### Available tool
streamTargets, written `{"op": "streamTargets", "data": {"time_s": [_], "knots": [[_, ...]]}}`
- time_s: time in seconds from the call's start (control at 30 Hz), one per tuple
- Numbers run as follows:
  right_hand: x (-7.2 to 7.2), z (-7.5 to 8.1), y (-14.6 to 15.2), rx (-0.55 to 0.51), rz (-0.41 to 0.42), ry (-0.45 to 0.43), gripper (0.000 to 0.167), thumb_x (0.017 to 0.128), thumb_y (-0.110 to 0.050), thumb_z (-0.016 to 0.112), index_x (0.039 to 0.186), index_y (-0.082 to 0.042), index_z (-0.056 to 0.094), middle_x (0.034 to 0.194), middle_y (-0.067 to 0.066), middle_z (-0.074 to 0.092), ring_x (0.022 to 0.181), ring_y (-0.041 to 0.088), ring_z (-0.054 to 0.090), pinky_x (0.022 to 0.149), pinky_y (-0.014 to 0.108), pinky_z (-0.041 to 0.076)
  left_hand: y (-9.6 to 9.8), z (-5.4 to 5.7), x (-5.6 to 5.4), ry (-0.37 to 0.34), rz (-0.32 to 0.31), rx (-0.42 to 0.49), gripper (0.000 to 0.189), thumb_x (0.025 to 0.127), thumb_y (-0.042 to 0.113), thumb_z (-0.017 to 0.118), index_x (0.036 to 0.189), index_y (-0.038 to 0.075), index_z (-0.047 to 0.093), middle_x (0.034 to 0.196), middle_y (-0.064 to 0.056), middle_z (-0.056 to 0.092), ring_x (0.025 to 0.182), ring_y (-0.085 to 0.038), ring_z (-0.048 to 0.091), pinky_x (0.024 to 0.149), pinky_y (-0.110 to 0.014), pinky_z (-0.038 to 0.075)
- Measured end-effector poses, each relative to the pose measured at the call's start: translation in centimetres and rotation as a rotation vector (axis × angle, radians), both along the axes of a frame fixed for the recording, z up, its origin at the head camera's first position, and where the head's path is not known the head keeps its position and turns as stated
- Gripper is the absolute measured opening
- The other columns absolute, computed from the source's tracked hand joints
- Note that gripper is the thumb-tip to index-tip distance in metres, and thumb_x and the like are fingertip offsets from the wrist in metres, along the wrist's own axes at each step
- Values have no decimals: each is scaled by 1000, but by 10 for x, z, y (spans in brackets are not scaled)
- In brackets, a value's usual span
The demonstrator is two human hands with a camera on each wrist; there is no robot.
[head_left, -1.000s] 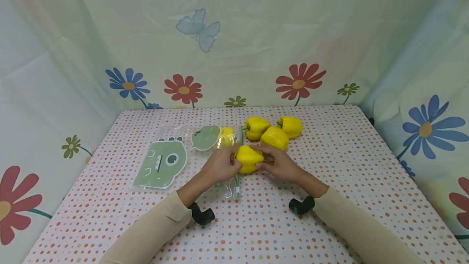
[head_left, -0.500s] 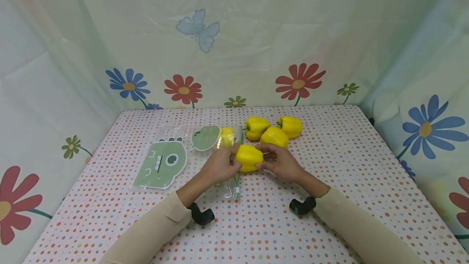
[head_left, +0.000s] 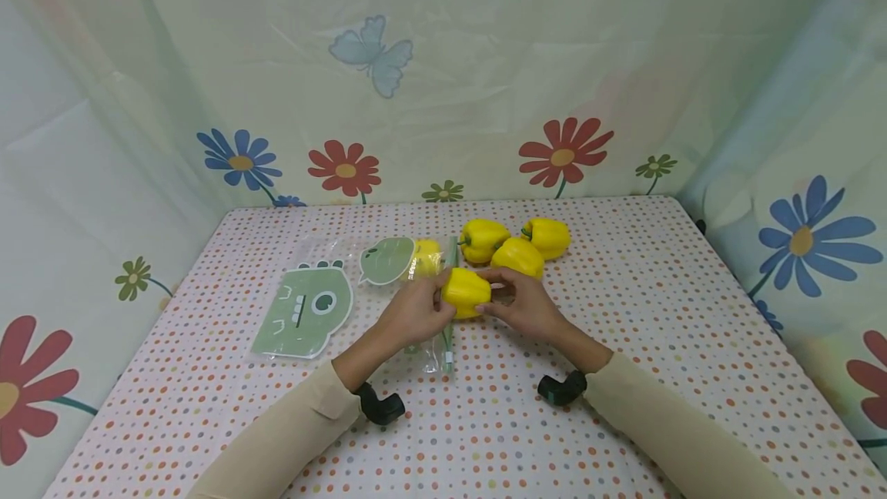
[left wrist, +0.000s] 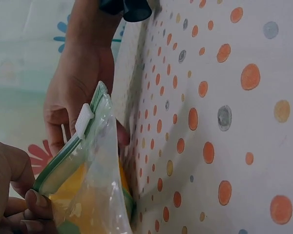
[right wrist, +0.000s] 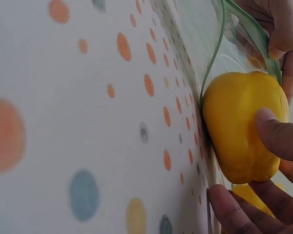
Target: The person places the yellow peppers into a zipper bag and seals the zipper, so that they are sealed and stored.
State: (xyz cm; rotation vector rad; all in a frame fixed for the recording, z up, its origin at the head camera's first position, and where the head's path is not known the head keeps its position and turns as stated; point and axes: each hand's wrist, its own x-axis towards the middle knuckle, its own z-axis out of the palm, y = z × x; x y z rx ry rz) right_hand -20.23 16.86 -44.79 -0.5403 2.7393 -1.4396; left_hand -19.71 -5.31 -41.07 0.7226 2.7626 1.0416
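A yellow bell pepper (head_left: 466,293) is at the mouth of a clear zip bag (head_left: 305,310) printed with a green cartoon monster. My left hand (head_left: 418,306) pinches the bag's green zip edge (right wrist: 259,34), lifting one side of the mouth open. With thumb and fingers my right hand (head_left: 523,305) grips the pepper's outer end; in the right wrist view its thumb lies across the pepper (right wrist: 244,122). Through the plastic, the left wrist view shows yellow behind the bag (left wrist: 100,180) and a white slider (left wrist: 84,121) on the zip. Another yellow pepper (head_left: 426,256) lies inside the bag.
Behind my right hand, three more yellow bell peppers (head_left: 547,239) sit close together on the dotted tablecloth (head_left: 624,291). A flower-printed curtain (head_left: 471,98) hangs along the back and both sides of the table.
The right hand and the held pepper have shifted slightly left and up, closer into the bag's mouth. My left hand keeps its pinch on the bag edge, nearly still.
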Motion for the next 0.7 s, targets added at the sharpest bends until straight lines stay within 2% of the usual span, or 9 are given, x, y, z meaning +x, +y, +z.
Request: {"op": "streamTargets", "data": {"time_s": [0.17, 0.33, 0.7], "knots": [[-2, 2, -6, -22, 11, -45, 56, 84, -13, 76, 135, -8, 55, 138, 9, 57, 112, 28, 66, 90, 34, 57, 0, 1, 0, 13, 1, -3, 62, 86, 15, 55, 145, -2, 45, 49, 7, 35, 39, -7, 29, 39, -18, 27], [-6, 2, -8, 6, 18, -67, 55, 85, -12, 74, 136, -12, 54, 141, 7, 55, 114, 28, 65, 91, 36, 56, 0, 2, 0, 20, 1, 2, 62, 85, 15, 55, 144, -2, 46, 49, 7, 34, 39, -7, 29, 40, -19, 26], [-13, 4, -5, 8, 114, -86, 53, 89, -7, 69, 139, -9, 51, 146, 8, 51, 122, 31, 60, 100, 43, 51, 1, 3, 0, 31, 8, -7, 62, 84, 16, 55, 143, -1, 49, 48, 8, 34, 40, -7, 29, 39, -19, 27]]}}
